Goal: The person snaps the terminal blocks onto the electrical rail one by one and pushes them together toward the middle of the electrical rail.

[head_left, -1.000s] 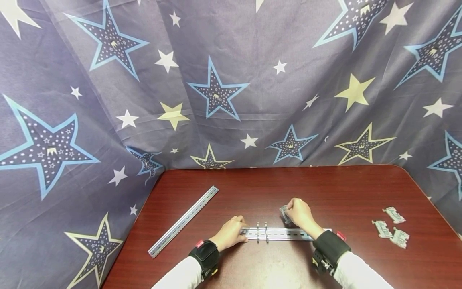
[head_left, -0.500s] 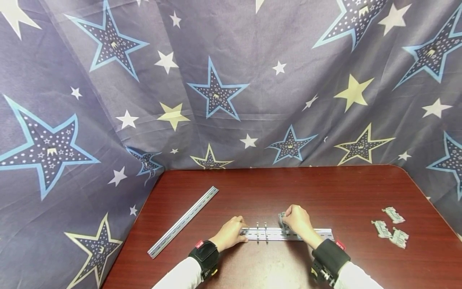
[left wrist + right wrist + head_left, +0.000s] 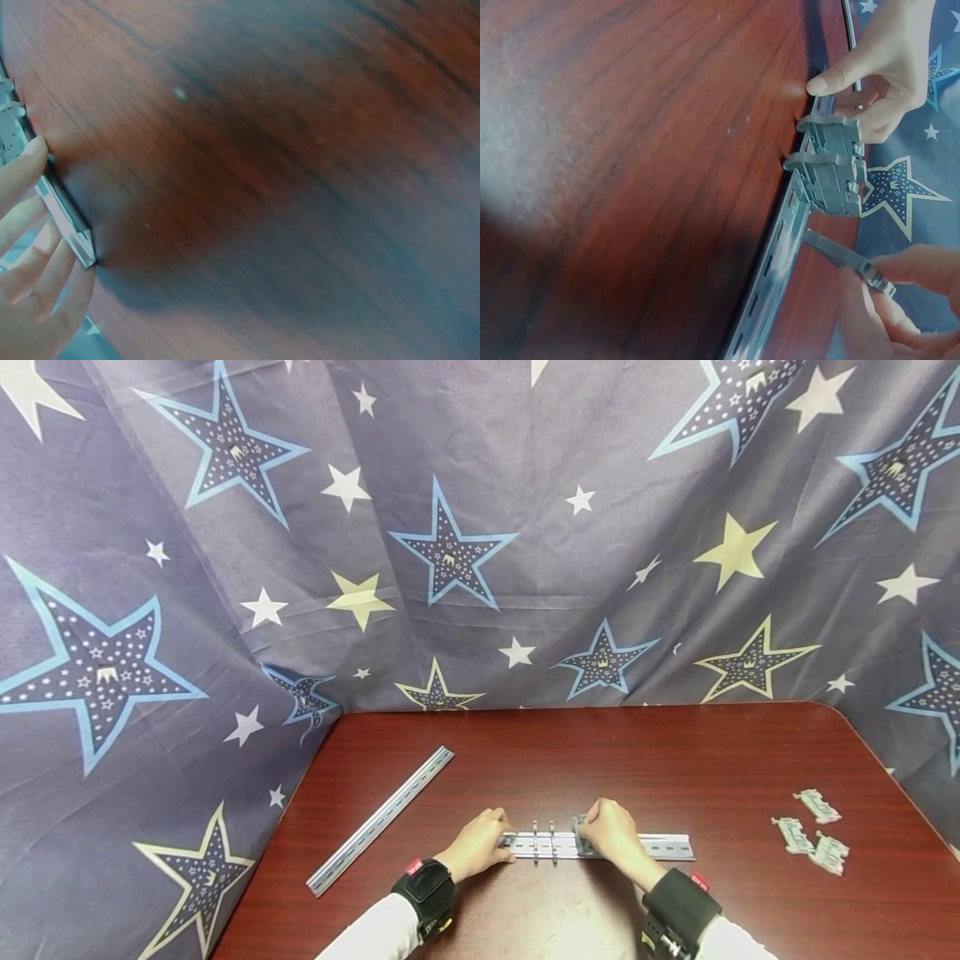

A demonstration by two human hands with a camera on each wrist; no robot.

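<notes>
- Head view: slotted silver rail [image 3: 566, 847], straight and shiny, left end covered.
- Left hand [image 3: 477, 842]: fingers curled round the rail's left end.
- Right hand [image 3: 613, 829]: thumb and finger pinch a thin grey block [image 3: 841, 253] at the rail's middle, mostly hidden; contact unclear.
- Two grey clips [image 3: 829, 184]: upright across the rail, between both hands.

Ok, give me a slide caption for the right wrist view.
Left hand grips a slotted metal rail carrying two gray clips while the right hand pinches another clip.
</notes>
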